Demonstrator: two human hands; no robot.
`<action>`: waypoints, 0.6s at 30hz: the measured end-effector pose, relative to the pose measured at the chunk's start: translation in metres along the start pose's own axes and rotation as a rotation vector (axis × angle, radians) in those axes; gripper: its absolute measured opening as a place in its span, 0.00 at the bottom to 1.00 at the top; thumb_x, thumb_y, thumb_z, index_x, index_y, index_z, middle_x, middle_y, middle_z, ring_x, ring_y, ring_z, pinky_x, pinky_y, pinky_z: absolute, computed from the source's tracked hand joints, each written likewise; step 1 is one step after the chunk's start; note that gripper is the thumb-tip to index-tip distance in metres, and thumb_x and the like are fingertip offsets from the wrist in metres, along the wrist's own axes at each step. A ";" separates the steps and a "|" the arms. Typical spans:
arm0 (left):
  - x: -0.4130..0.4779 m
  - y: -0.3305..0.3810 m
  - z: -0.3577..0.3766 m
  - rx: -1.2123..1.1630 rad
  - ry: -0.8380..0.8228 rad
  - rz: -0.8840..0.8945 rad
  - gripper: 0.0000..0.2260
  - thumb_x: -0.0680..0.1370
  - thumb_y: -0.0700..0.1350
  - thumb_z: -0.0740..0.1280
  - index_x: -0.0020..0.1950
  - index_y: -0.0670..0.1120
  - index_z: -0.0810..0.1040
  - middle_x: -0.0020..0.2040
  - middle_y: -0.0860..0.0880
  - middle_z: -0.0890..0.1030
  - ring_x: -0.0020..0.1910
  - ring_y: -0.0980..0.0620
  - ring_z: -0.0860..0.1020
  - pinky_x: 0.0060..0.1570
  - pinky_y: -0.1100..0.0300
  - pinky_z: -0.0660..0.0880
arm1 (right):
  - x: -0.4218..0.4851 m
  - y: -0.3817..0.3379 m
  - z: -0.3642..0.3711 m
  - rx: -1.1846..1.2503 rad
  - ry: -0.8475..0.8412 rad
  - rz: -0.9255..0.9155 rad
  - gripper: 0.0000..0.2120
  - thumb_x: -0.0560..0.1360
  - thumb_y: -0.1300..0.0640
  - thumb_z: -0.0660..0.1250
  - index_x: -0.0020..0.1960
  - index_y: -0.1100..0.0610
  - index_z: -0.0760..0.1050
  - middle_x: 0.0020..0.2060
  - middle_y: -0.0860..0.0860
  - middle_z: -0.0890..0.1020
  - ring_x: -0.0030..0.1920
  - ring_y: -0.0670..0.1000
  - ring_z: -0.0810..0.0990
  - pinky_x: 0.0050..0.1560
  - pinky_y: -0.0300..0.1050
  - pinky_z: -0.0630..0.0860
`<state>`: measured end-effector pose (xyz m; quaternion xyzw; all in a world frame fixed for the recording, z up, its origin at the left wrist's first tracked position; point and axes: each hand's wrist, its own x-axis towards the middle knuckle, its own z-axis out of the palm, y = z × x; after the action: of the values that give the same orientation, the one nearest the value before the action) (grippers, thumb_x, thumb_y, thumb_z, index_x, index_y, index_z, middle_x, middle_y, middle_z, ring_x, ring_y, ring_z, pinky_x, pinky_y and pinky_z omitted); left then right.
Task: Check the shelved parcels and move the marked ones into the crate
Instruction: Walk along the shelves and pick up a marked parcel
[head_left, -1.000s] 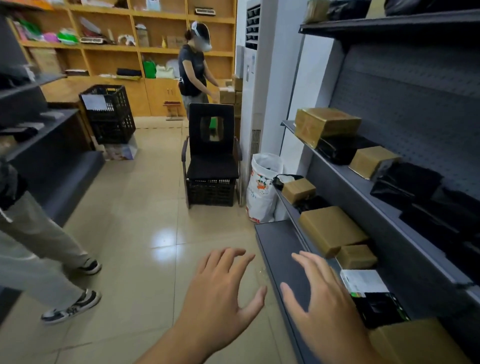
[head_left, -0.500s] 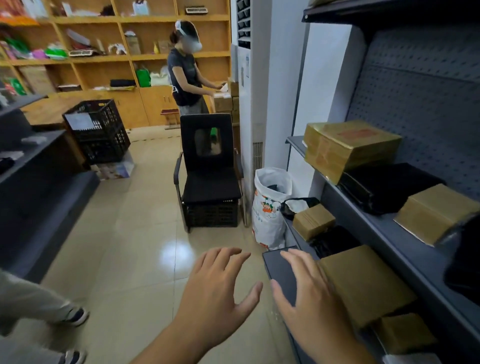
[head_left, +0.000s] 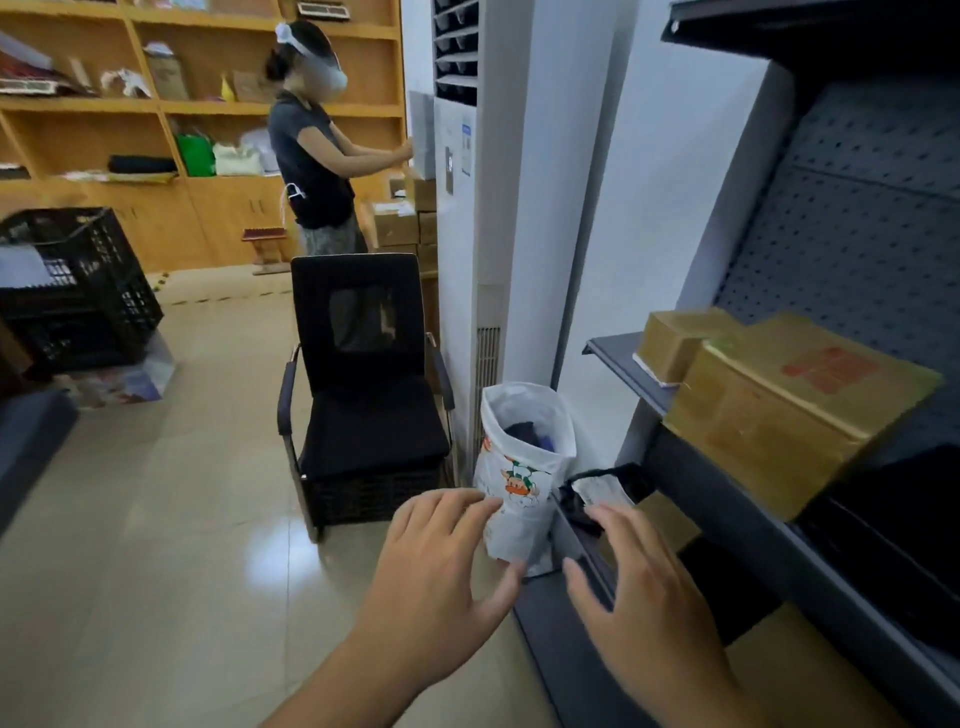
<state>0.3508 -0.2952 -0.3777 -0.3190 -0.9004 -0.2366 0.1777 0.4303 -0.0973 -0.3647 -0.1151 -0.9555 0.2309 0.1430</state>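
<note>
My left hand (head_left: 441, 577) and my right hand (head_left: 649, 603) hover side by side, palms down, fingers spread, holding nothing, in front of the grey shelf unit (head_left: 727, 499) on the right. On its middle shelf sit a large brown taped parcel (head_left: 789, 410) with a red mark on top and a smaller brown parcel (head_left: 675, 338) behind it. A black parcel (head_left: 893, 525) lies to the right of them. On the lower shelf a black bag with a white label (head_left: 602, 491) shows just beyond my right fingers. A black crate (head_left: 78, 291) stands far left on the floor.
A black chair (head_left: 363, 395) stands ahead, with a basket under its seat. A white printed sack (head_left: 524, 467) leans by the shelf end. A person (head_left: 317, 150) works at stacked boxes beside a tall white air conditioner (head_left: 478, 208). Wooden shelving lines the back wall.
The view has moved forward and right along the shelf, so the chair, sack and top parcels loom larger. Both hands stay spread and empty. The legs at left have left the view.
</note>
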 end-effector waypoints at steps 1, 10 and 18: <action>0.019 -0.015 0.004 -0.009 -0.003 0.019 0.23 0.77 0.62 0.67 0.66 0.51 0.80 0.61 0.56 0.79 0.62 0.53 0.76 0.66 0.55 0.70 | 0.019 -0.003 0.004 -0.011 0.002 0.022 0.26 0.76 0.44 0.70 0.72 0.47 0.70 0.70 0.40 0.71 0.69 0.45 0.73 0.63 0.40 0.72; 0.169 -0.087 0.050 -0.134 -0.151 0.222 0.23 0.78 0.64 0.66 0.68 0.53 0.78 0.62 0.58 0.78 0.63 0.55 0.75 0.67 0.56 0.70 | 0.137 -0.009 0.020 -0.011 0.170 0.279 0.28 0.79 0.42 0.66 0.76 0.42 0.63 0.75 0.38 0.59 0.73 0.42 0.64 0.62 0.35 0.66; 0.296 -0.084 0.119 -0.179 -0.285 0.400 0.26 0.78 0.67 0.61 0.71 0.55 0.76 0.65 0.59 0.77 0.66 0.56 0.74 0.69 0.60 0.68 | 0.223 0.030 0.040 0.058 0.397 0.423 0.40 0.77 0.45 0.70 0.81 0.42 0.50 0.80 0.38 0.51 0.75 0.42 0.60 0.64 0.36 0.67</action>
<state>0.0588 -0.1436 -0.3625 -0.5354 -0.8108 -0.2281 0.0634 0.2143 -0.0236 -0.3643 -0.3506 -0.8567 0.2556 0.2790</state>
